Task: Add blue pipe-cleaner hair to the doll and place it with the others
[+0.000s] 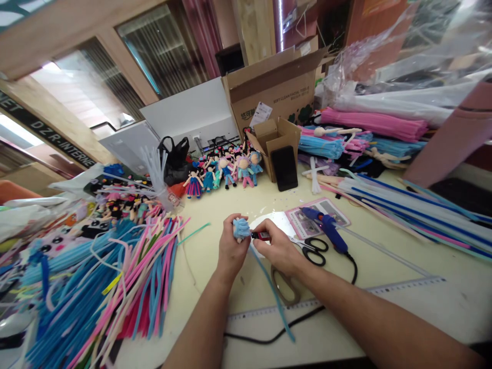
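Note:
My left hand is closed round a small light-blue fuzzy piece above the middle of the table. My right hand pinches a small red and black tool, its tip close to the right side of the blue piece. A long light-blue stem runs down from near my hands toward the table's front edge. Just right of my right hand lie black-handled scissors, and beyond them a blue glue gun rests on a pink-edged card.
Coloured fuzzy stems fill the left side; more stems lie at the right. Small dolls, a phone and a cardboard box stand at the back. A ruler and black cable cross the front.

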The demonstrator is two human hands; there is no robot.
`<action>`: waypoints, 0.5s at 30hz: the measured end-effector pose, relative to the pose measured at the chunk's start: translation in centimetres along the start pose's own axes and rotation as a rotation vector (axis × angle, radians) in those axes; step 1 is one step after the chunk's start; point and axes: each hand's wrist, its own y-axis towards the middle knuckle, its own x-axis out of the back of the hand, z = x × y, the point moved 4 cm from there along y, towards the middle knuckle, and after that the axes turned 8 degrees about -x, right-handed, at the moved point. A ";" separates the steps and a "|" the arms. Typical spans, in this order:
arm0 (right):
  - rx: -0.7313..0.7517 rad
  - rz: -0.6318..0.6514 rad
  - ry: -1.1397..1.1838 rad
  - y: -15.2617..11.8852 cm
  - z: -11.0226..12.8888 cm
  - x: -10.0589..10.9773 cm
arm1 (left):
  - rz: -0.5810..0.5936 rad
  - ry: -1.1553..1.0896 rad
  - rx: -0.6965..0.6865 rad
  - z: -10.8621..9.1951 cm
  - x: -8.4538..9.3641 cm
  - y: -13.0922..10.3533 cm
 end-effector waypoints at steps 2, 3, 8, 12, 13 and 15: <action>-0.009 0.001 0.013 0.0 0.1 0.0 | 0.001 -0.001 0.002 0.0 0.0 0.0; -0.015 0.004 0.024 0.0 0.1 -0.1 | 0.002 -0.004 0.007 0.1 0.0 0.0; -0.033 0.017 0.108 0.0 -0.3 -0.2 | 0.003 -0.028 0.038 0.2 0.1 0.0; -0.028 0.041 0.169 0.4 -0.8 0.3 | -0.026 -0.037 0.037 0.3 0.3 0.2; -0.015 0.048 0.183 0.5 -0.7 0.5 | -0.034 -0.047 0.034 0.3 0.4 0.2; 0.016 0.067 0.188 0.5 -0.3 1.0 | -0.052 -0.077 0.030 0.4 0.5 0.3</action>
